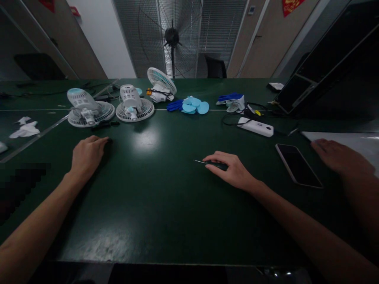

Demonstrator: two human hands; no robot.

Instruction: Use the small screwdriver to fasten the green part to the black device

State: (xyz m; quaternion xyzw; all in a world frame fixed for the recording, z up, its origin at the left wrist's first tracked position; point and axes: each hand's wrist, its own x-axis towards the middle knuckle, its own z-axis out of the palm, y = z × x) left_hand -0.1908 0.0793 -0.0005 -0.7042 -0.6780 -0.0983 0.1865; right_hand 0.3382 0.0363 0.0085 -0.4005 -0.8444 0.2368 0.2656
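Note:
My left hand (87, 154) rests on the dark green table (154, 205), its fingers curled down over something small and dark at the fingertips that I cannot make out. My right hand (232, 169) lies near the table's middle, fingers closed around a small screwdriver (214, 164) with a dark handle; its thin metal tip points left. Beyond my left hand lie two small white desk fans, one at the left (85, 110) and one beside it (134, 105), face down. A third fan (160, 83) sits tilted behind them.
Light blue fan blades (194, 105) and a blue glove (174, 105) lie at mid-table. A white box-shaped device (256, 127) with a black cable and a phone (297, 165) lie to the right. Another person's hand (340, 157) rests at far right. A large standing fan (171, 37) stands behind the table.

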